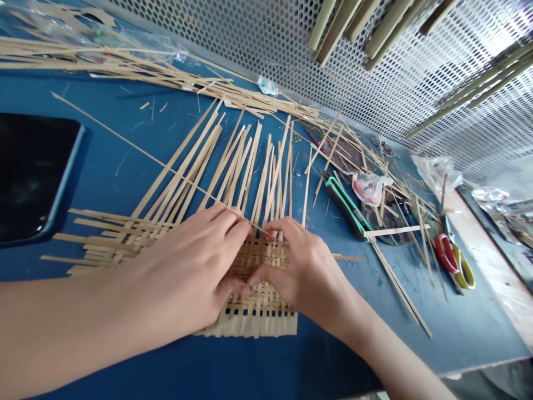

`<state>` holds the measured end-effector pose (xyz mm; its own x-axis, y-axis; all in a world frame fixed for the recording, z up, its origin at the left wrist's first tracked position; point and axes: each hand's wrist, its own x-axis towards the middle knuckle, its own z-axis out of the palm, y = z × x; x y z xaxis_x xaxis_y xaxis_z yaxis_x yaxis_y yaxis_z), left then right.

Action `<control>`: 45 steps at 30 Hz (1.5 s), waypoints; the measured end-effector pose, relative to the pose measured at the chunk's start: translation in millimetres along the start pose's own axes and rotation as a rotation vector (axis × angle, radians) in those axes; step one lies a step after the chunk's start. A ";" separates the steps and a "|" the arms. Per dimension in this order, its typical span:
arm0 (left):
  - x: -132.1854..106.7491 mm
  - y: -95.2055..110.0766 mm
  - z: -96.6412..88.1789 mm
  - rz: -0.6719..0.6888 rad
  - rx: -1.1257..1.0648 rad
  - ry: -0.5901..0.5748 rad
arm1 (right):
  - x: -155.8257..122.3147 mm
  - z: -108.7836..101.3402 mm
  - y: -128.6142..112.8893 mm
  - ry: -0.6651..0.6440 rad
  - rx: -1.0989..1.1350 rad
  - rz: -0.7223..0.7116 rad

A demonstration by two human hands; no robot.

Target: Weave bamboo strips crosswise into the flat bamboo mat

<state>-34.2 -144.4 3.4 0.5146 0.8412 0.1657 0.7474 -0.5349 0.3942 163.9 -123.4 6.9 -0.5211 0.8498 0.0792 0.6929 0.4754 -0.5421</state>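
Note:
A patch of woven bamboo mat (pixel 260 311) lies on the blue worktable (pixel 104 166), with long loose bamboo strips (pixel 200 166) fanning out from it toward the far side. My left hand (pixel 187 266) rests on the weave from the left, its fingers curled over the mat. My right hand (pixel 302 266) sits on the weave's right part, and its thumb nearly meets the left thumb. A thin bamboo strip (pixel 166 164) runs diagonally across the fan and ends at the right hand's fingertips, where it seems pinched. Part of the weave is hidden under both hands.
A dark tablet (pixel 33 178) lies at the left. A bundle of bamboo strips (pixel 125 66) lies along the far edge, under a perforated metal panel (pixel 250 33). To the right are a green-and-black utility knife (pixel 345 205), a plastic bag (pixel 368 188) and red-handled scissors (pixel 452 261).

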 end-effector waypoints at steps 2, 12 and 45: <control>-0.1 0.9 0.3 -0.002 -0.005 0.001 | 0.2 0.6 -0.1 0.007 -0.003 0.003; 8.5 1.5 3.9 -0.026 0.051 0.000 | -0.9 2.4 0.2 0.004 -0.037 -0.011; -2.5 0.2 -0.1 0.004 0.051 -0.017 | -7.3 -12.2 1.0 -0.045 0.011 0.033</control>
<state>-35.3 -146.6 3.1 0.5242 0.8380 0.1516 0.7655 -0.5417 0.3473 174.4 -126.4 16.0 -0.5199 0.8539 0.0236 0.7047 0.4443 -0.5531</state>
